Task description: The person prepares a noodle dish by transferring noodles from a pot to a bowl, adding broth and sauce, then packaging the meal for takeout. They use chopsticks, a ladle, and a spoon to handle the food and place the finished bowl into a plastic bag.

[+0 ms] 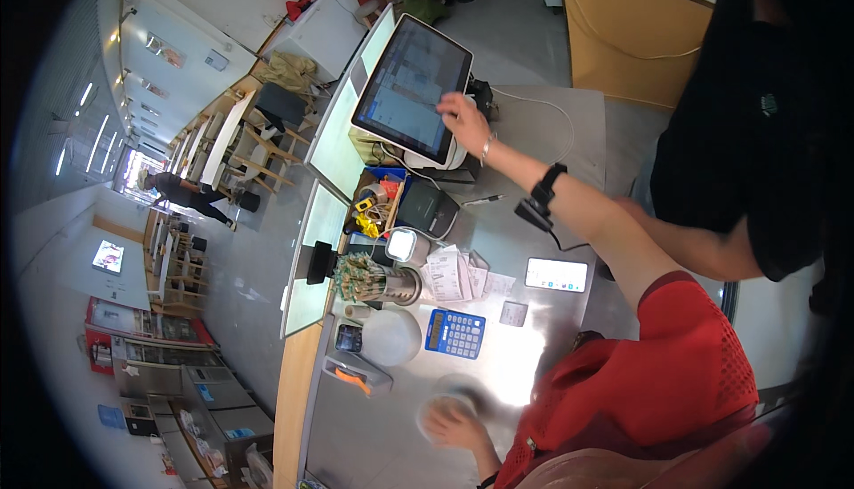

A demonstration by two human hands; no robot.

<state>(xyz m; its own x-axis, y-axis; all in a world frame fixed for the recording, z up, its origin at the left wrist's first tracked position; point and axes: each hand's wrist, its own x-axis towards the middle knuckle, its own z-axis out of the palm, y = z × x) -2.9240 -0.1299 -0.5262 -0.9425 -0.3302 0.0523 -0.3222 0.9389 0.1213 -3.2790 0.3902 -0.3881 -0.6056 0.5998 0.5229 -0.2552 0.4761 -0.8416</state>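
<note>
My right hand (465, 122) is raised at the right edge of a touchscreen monitor (415, 82), its fingers over the lit screen and holding nothing. The wrist has a bracelet, and a black strapped device (542, 199) with a cable sits on the forearm. My left hand (454, 424) lies over a blurred, pale round container (446, 403) on the steel counter (393, 435); whether the fingers grip it is unclear. Between the hands lie a blue calculator (456, 333), paper receipts (448, 275), a lit phone (556, 275) and a small square card or packet (514, 313).
Along the counter's far edge stand a metal holder of wrapped sticks (402, 285), a white round object (391, 337), a tape dispenser (358, 374) and a black printer-like box (427, 210). A pen (484, 200) lies nearby. A person in black (727, 135) stands close beside me.
</note>
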